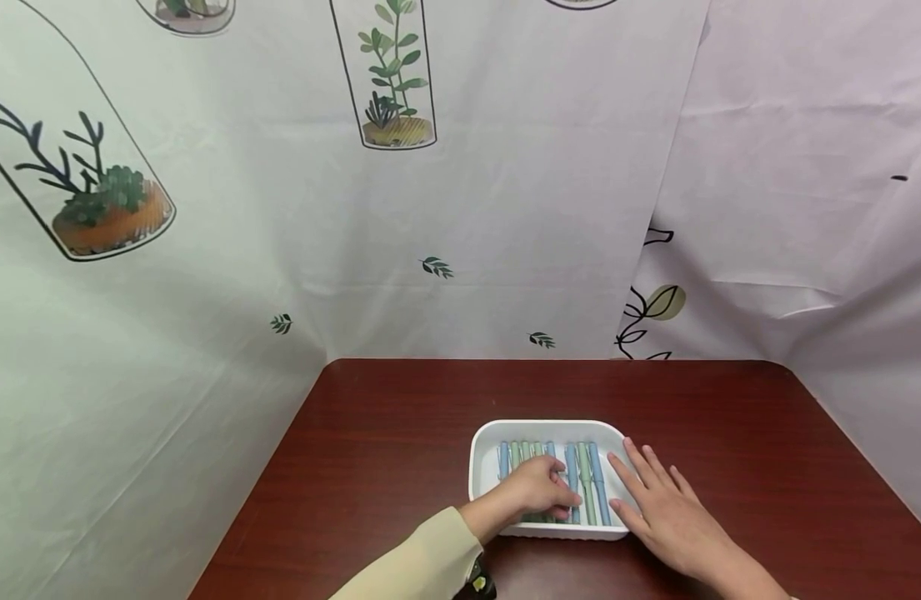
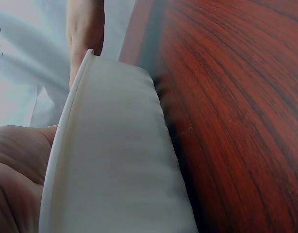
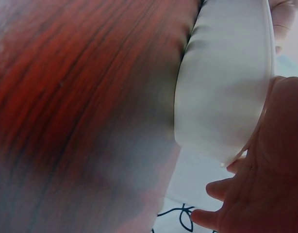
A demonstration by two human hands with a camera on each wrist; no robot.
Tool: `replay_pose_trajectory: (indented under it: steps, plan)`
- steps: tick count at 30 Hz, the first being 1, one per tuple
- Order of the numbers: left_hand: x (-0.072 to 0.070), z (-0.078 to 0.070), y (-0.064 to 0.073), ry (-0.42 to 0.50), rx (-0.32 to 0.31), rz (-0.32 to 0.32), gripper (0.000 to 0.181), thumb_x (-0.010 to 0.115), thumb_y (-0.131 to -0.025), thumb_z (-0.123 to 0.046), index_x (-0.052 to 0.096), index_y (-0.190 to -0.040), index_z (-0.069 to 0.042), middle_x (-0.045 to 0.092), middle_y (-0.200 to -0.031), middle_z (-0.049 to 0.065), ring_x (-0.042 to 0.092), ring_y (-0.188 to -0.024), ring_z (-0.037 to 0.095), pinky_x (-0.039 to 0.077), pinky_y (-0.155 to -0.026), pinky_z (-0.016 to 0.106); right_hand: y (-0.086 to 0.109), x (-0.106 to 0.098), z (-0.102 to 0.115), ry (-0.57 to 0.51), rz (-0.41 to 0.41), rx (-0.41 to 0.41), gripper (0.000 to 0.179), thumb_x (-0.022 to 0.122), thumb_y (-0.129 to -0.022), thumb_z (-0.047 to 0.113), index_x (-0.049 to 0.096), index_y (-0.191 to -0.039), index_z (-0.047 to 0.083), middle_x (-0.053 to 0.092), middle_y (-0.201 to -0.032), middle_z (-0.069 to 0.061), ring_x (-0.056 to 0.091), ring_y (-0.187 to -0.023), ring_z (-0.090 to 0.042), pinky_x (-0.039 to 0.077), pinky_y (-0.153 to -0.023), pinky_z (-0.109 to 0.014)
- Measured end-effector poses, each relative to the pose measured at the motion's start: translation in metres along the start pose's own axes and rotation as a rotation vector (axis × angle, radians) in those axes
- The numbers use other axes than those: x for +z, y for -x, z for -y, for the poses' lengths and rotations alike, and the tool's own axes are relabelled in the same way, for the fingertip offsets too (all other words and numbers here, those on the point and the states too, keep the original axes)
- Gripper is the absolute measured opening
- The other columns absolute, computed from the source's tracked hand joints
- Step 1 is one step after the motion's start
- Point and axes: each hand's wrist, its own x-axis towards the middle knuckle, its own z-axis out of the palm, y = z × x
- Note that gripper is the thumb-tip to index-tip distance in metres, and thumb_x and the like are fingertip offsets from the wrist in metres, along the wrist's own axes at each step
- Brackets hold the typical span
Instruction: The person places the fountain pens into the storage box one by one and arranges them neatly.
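A white tray (image 1: 481, 450) stands on the table with slim blue and green pens with clips side by side in it. My left hand (image 1: 531, 487) reaches over the front rim, fingers bent down among the pens near a blue pen (image 1: 572, 467); whether it pinches one is hidden. Right of that lie a green pen (image 1: 586, 483) and another blue pen (image 1: 598, 492). My right hand (image 1: 673, 521) is spread at the tray's right side, thumb and forefinger reaching over the rim. Both wrist views show the tray's outer wall (image 2: 115, 145) beside the hands.
The dark red wooden table (image 1: 385, 450) extends around the tray. A pale cloth (image 1: 505, 208) printed with plants hangs behind it and along both sides. Near my left sleeve (image 1: 422, 558) is a small dark object (image 1: 477, 583), partly hidden.
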Motion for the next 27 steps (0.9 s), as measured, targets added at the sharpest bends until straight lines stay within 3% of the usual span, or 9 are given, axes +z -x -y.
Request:
replay_pose_trajectory:
  steps: [10,18,23,27]
  plan:
    - [-0.009,0.004,0.008,0.001,0.04,0.005,0.049,0.076,-0.083,0.006,0.056,-0.128,0.01,0.063,-0.078,0.002,0.067,-0.056,0.015,0.059,-0.055,0.03,0.002,0.002,0.002,-0.012,-0.001,0.006,0.06,0.059,-0.1,0.048,0.05,-0.151,0.019,0.034,-0.163,-0.015,0.035,-0.144,-0.046,0.031,-0.107,-0.069]
    - [-0.036,0.003,0.02,0.025,0.106,-0.003,0.051,0.073,-0.083,0.005,0.055,-0.131,0.011,0.063,-0.087,0.005,0.071,-0.064,0.03,0.061,-0.058,0.036,0.001,0.004,0.002,0.001,0.0,-0.002,0.061,0.059,-0.1,0.048,0.049,-0.152,0.019,0.034,-0.162,-0.016,0.036,-0.144,-0.045,0.031,-0.106,-0.069]
    - [-0.055,0.001,0.026,0.039,0.163,0.012,0.055,0.072,-0.087,0.001,0.051,-0.136,0.011,0.065,-0.098,0.009,0.072,-0.08,0.042,0.062,-0.065,0.042,-0.001,-0.003,0.0,-0.006,-0.001,-0.018,0.064,0.061,-0.099,0.048,0.047,-0.152,0.015,0.036,-0.16,-0.019,0.036,-0.144,-0.044,0.032,-0.106,-0.068]
    - [-0.072,0.0,0.034,0.011,0.229,0.047,0.057,0.07,-0.091,-0.005,0.048,-0.142,0.008,0.065,-0.113,0.019,0.071,-0.091,0.033,0.062,-0.071,0.038,-0.006,-0.01,-0.001,-0.036,0.01,-0.009,0.067,0.062,-0.098,0.048,0.047,-0.152,0.011,0.039,-0.158,-0.022,0.035,-0.145,-0.045,0.03,-0.108,-0.067]
